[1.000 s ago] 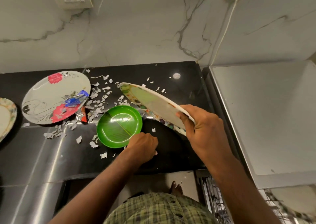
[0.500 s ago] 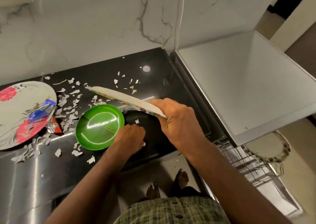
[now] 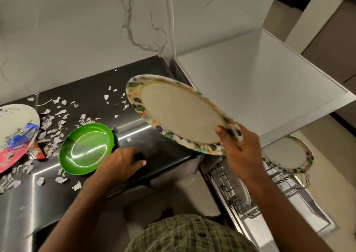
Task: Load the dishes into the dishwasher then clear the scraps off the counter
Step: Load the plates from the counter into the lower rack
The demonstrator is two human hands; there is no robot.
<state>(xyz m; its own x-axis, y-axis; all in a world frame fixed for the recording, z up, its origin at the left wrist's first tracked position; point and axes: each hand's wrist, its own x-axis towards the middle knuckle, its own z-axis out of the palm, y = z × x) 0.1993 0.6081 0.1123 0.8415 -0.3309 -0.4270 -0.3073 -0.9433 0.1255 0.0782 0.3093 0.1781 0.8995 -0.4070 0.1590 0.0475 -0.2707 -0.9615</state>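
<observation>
Lifted clear of the table since half a second back: plate, then edge-on and low over the dark dish, now raised and swung right, face turned up toward the camera, tilted with the far rim high. View swung right too, showing more of the rack.

Nearest, a checked shirt at the bottom edge. Just right of it, the dishwasher's wire rack pulled out below the table's end, with a second patterned plate standing in its far part and a pale dish partly hidden behind the right forearm.

Right hand clamped on the plate's near rim, thumb over the patterned border, fingers underneath and out of sight. Plate held in the air over the table's right end and the gap beside the rack, touching nothing else.

Left hand down on the table, fingers curled around the edge of a dark dish, hardly told from the black top; whether gripped or merely rested on, cannot tell. Just left of that hand, a green bowl, upright.

Further left, a floral plate cut by the frame, with a blue wrapper on it. Paper scraps scattered around the bowl and behind it, thickest between bowl and floral plate.

Beyond, a marble wall and a white cabinet top on the right.
</observation>
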